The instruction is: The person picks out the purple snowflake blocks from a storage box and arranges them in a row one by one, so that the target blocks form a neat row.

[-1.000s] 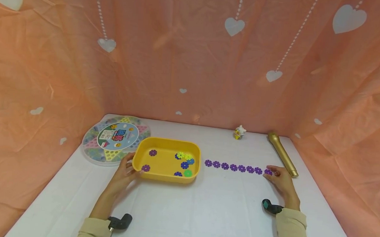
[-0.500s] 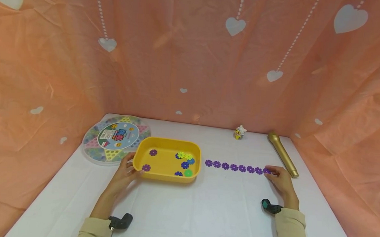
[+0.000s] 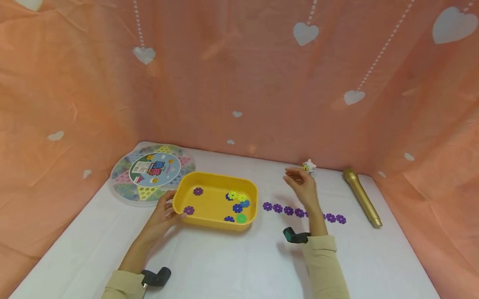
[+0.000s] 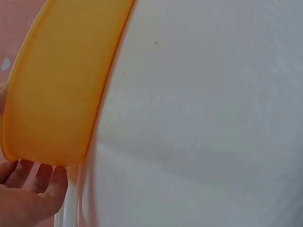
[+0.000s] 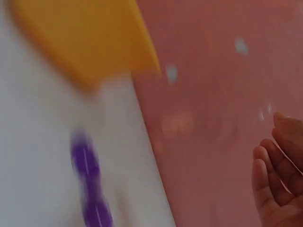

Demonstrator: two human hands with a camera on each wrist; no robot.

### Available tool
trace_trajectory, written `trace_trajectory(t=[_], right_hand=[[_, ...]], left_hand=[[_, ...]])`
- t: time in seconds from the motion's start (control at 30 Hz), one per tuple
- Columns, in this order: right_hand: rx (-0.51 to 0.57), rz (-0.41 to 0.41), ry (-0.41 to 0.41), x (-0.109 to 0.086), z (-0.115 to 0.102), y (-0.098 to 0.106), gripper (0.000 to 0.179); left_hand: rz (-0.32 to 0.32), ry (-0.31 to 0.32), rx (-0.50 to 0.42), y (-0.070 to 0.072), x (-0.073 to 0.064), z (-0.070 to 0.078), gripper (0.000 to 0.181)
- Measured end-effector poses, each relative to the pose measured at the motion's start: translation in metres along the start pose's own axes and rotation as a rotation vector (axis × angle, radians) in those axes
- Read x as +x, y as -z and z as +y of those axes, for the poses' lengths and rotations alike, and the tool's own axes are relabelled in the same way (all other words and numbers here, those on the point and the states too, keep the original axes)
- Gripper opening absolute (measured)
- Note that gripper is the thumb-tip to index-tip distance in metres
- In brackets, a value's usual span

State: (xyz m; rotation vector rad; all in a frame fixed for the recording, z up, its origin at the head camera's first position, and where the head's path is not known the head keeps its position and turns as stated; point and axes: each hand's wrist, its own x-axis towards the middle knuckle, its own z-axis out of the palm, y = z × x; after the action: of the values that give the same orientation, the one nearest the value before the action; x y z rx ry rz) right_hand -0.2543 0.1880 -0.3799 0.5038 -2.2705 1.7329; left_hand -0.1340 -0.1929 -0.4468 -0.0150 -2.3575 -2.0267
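Observation:
My left hand (image 3: 162, 219) grips the left end of a yellow plastic basin (image 3: 211, 206), thumb at its near rim and fingers along the end wall; the left wrist view has those fingers against the wall of the basin. Inside lie purple, blue, yellow and green snowflake discs, among them a green disc (image 3: 241, 218) and a purple disc (image 3: 188, 210). To the right, purple snowflake discs (image 3: 288, 210) form a straight row on the table. Above that row hovers my right hand (image 3: 303, 187), fingers loosely bent and holding nothing; its forearm hides part of the row.
A round Chinese checkers box (image 3: 153, 173) sits behind the basin on the left. At the back stands a small figurine (image 3: 309, 165), partly behind the right hand. A gold microphone (image 3: 362, 198) lies at the right. Peach cloth with hearts surrounds the white table (image 3: 227, 263).
My right hand has let go of the end disc at the row's right and moved left and up. The left hand stays on the basin. The head view has shifted slightly.

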Motion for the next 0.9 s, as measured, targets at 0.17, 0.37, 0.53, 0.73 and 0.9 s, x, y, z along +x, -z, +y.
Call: trace_trajectory(t=[0.17,0.37,0.53,0.73,0.9], right_hand=[[0.14,-0.185,0.057,0.013,-0.004,-0.081,0.035],[0.101,-0.487,0.017,0.01,-0.003,-0.153,0.041],[0.071,-0.667,0.04,0.004,-0.023,-0.184,0.04],[-0.016,-0.776,0.013,0.0,-0.01,-0.212,0.039],[-0.09,-0.896,0.008,-0.002,-0.003,-0.223,0.042]], left_hand=[[0.002,0.008,-0.005,-0.002,0.002,0.002,0.079],[-0.003,0.028,-0.007,-0.001,0.002,0.002,0.08],[-0.01,0.008,-0.01,-0.001,0.003,0.001,0.08],[-0.019,0.004,0.012,-0.001,0.002,0.002,0.079],[-0.008,-0.004,0.043,0.0,0.0,0.004,0.078]])
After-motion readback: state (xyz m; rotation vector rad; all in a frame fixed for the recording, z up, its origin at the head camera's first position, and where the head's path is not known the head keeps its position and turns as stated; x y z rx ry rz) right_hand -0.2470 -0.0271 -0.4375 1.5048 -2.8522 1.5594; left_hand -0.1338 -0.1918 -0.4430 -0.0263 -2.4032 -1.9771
